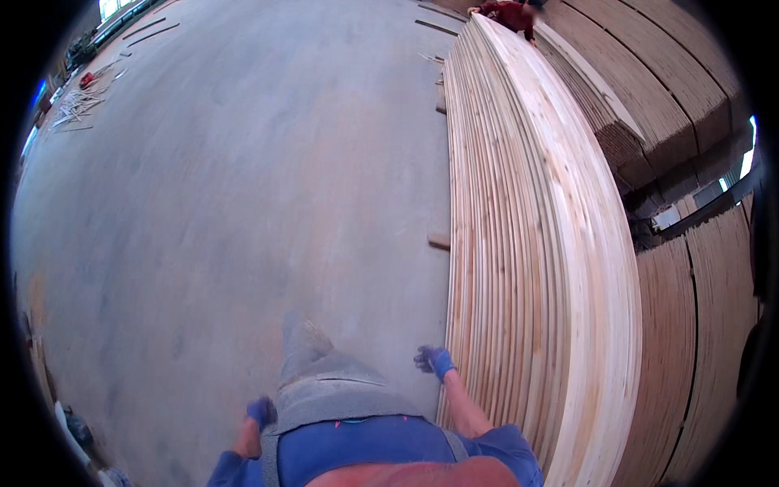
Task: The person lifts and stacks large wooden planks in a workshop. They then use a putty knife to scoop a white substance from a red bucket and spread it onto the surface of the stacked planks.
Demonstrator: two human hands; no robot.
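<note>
My right hand (435, 361), in a blue glove with dark fingers, hangs just left of the long stack of pale boards (499, 243). Nothing is in it, and its fingers look loosely apart. Low beside my left hip is my left hand (261, 411), also in a blue glove. Blur and the small size hide how its fingers lie, and no object shows in it. Across the top of the stack lies a wide light wooden board (584, 235) with knots. I wear a grey apron (341, 390) over blue clothing.
At the stack's far end a person in a dark red top (507, 15) leans over the boards. Short wooden bearers (439, 241) jut from under the stack. Brown sheet stacks (665, 341) stand to the right. Scrap strips (77, 105) litter the concrete floor (243, 178) at far left.
</note>
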